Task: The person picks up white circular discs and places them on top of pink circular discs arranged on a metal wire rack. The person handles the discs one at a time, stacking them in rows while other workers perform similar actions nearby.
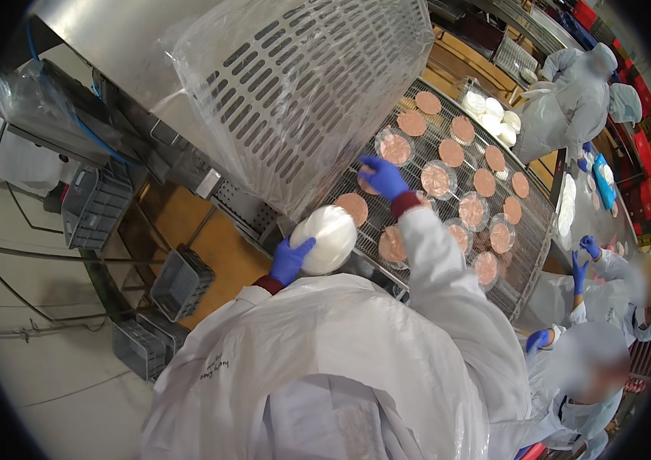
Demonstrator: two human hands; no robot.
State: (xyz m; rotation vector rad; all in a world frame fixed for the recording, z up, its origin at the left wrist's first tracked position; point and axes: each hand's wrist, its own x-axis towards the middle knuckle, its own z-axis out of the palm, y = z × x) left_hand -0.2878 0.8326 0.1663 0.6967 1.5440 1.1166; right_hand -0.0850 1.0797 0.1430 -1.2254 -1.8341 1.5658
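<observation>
My left hand [288,259], in a blue glove, grips a thick stack of white round film sheets [324,239] from its left side, close to my apron. Ahead and to the right, my gloved right hand [383,176] reaches over a wire mesh conveyor belt [521,261]. Its fingers look apart, above a flat pink meat patty [368,182] that the hand partly hides. Several round patties lie on the belt. Some, such as one patty [436,179], have a clear film disc wider than the meat; others, like another patty [351,208], show none.
A slotted metal guard [295,84] wrapped in clear plastic stands left of the belt. Grey crates [181,282] sit at the lower left. Across the belt are white round stacks [491,115], a co-worker [570,100] at the far right, and other co-workers [609,299] nearer on the right.
</observation>
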